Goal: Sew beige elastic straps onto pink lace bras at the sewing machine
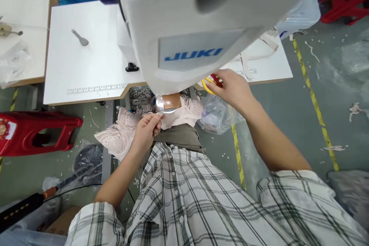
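A pale pink lace bra [122, 132] drapes over my lap and the edge of the sewing machine [201, 19]. My left hand [147, 128] pinches its fabric between thumb and fingers, just in front of the machine's shiny metal plate and brown patch [172, 101]. At the table's right front edge, my right hand [233, 86] is closed around scissors [210, 85] with yellow and red handles. Their blades are out of sight. The machine head hides the needle area.
A white table [86, 61] with a printed ruler bears a grey spoon-shaped tool [80, 37]. Pale straps [259, 54] lie at its right. A red stool [40, 132] stands left; a clear plastic bag [217, 117] is beneath the table. Scraps litter the floor.
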`<state>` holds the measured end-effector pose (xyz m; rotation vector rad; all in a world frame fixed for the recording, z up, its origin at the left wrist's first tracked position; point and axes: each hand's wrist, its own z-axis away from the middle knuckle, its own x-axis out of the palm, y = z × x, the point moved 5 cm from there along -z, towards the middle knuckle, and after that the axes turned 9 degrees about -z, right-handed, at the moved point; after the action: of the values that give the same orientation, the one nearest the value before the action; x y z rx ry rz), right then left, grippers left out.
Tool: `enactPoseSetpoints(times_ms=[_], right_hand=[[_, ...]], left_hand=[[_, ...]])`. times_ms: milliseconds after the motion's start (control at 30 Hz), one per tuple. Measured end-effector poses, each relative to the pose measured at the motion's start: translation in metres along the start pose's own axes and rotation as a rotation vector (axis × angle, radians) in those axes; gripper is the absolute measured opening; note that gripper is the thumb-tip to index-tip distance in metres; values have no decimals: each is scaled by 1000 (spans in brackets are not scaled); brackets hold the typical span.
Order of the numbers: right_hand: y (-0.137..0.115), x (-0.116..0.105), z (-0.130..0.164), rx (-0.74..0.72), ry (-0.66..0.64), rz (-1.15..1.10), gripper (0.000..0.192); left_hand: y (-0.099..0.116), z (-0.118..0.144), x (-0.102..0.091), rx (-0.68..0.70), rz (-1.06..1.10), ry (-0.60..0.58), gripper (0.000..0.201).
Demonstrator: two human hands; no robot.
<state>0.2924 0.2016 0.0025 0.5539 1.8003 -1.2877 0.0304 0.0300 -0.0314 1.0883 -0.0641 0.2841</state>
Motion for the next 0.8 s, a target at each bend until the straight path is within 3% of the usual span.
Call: enactPoseSetpoints(times_ms=[67, 133, 233, 300, 367, 467, 533, 567, 600, 667, 733, 800], right_hand=[[-14, -7, -7, -120, 114, 39, 41], [-46, -5, 8, -271, 156, -34, 38], [-103, 37, 49, -669, -162, -172, 34], [-119, 66, 65, -784, -333, -167, 26], [-113, 80, 61, -658, -407, -210, 20], [-83, 69, 43, -303, -306, -308, 21], [-63, 56, 37, -55, -207, -561, 23], [-56, 54, 38, 90, -189, -806, 21], [-51, 57, 42, 257, -191, -1091, 20], [-55, 71, 56, 550, -240, -1563, 24], [-69, 82, 72, 674, -312, -1720, 23], [-86, 86, 87, 729, -373, -1775, 20]], left_hand=[[3, 2, 2, -22, -73, -44, 37], [4, 5, 5, -99, -154, -121, 37], [6, 7, 15, -226, -293, -283, 35], [11, 9, 21, -217, -460, -365, 35], [18, 7, 19, -84, -647, -332, 38], [24, 4, -1, 308, -791, 48, 39], [7, 3, -14, 401, -707, 262, 45], [-10, 1, -13, 340, -610, 239, 51], [-31, -2, -6, 234, -494, 139, 60], [-66, 2, 24, 0, -215, -173, 92], [-79, 16, 56, -91, 92, -382, 122], [-72, 28, 71, -31, 296, -373, 119]])
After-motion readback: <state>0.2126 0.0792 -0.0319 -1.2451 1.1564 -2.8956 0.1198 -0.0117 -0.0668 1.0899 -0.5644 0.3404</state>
